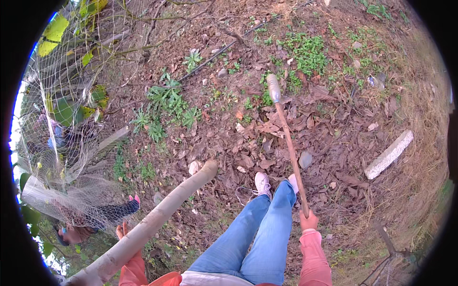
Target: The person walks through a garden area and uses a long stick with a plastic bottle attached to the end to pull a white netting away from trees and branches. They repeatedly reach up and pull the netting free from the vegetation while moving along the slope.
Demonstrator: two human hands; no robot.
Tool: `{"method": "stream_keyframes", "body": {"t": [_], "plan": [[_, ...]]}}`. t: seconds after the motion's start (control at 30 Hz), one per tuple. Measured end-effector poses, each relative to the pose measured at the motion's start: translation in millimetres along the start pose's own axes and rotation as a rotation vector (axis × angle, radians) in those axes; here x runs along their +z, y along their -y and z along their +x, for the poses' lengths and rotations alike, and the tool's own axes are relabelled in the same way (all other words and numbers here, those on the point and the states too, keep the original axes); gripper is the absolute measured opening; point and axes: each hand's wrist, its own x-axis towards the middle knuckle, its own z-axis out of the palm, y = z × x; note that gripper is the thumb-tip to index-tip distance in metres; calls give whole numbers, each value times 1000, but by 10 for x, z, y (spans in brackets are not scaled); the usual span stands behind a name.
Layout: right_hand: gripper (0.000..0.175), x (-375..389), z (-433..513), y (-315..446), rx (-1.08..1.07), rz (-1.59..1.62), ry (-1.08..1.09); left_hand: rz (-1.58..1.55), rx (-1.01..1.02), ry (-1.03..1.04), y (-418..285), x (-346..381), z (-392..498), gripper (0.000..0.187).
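Observation:
My right hand (308, 218) is closed around the lower end of a long wooden stick (290, 150). A clear plastic bottle (273, 88) is fixed over the stick's far end, among fallen leaves and small weeds. At the lower left, my left hand (123, 230) shows beside a thick pale pole or trunk (157, 218) that slants across the view. Its fingers are partly visible past the pole's left side; the palm is hidden, and I cannot tell whether it grips the pole.
Netting (71, 153) hangs at the left, with another person (75, 232) behind it. A white block (389, 154) lies at the right. A black hose (214, 55) crosses the soil ahead. Bare branches (391, 252) stand at the lower right.

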Motion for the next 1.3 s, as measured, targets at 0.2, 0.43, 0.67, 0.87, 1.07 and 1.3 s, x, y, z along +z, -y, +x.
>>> {"method": "stream_keyframes", "body": {"t": [0.2,0.43,0.67,0.87,1.07,1.3], "plan": [[38,131,1464,1474,-30,-8,98,-602,-445,-190,-125,-86,-108,35],[52,-675,3521,5722,-958,629,-202,-600,-448,-145,-497,-77,-290,31],[26,-187,2628,5197,-913,443,-38,-547,-490,-244,-421,-58,-344,32],[19,262,1513,2163,-168,338,126,-549,-530,-307,-334,-12,-307,33],[13,-498,416,335,12,166,-17,-561,-512,-275,-563,219,-331,39],[14,-823,-347,-251,303,430,-167,-525,-517,-297,-589,257,-289,29]]}}
